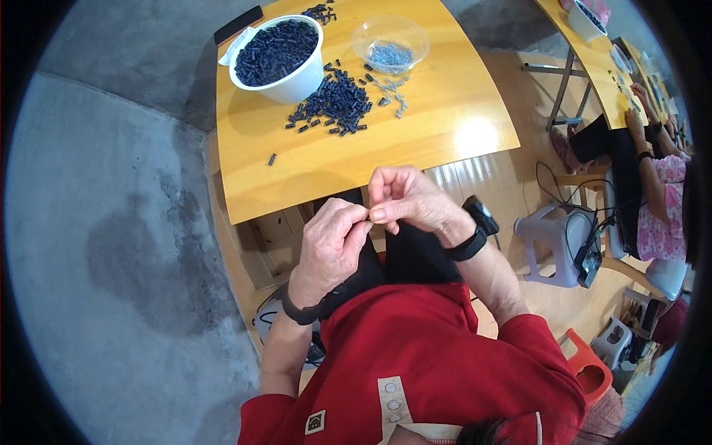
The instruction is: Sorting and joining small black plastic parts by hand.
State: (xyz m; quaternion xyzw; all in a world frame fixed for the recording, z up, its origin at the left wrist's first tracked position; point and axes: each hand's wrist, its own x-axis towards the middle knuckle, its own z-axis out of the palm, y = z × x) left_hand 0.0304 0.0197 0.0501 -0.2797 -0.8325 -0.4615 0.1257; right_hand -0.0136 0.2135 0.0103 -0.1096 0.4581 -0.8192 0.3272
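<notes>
In front of my lap, just off the table's near edge, my left hand [326,241] and my right hand [409,200] meet at the fingertips. Each is closed in a pinch, thumb against forefinger. Whatever sits between them is too small and too covered to name. Beyond them on the table lies a loose pile of small dark tube-shaped pieces [337,104]. One single dark piece [272,159] rests apart, nearer to me. A white tub [300,83] heaped with the same dark pieces stands behind. Right of it, a clear round bowl [414,48] holds small transparent pieces, with several scattered beside it.
The yellow wooden table [437,119] ends a little ahead of my hands. A dark flat object [239,24] lies at its far left corner. A grey wall [111,222] runs along the left. To the right are a pale plastic stool [549,241], cables and another person [660,185] at a table.
</notes>
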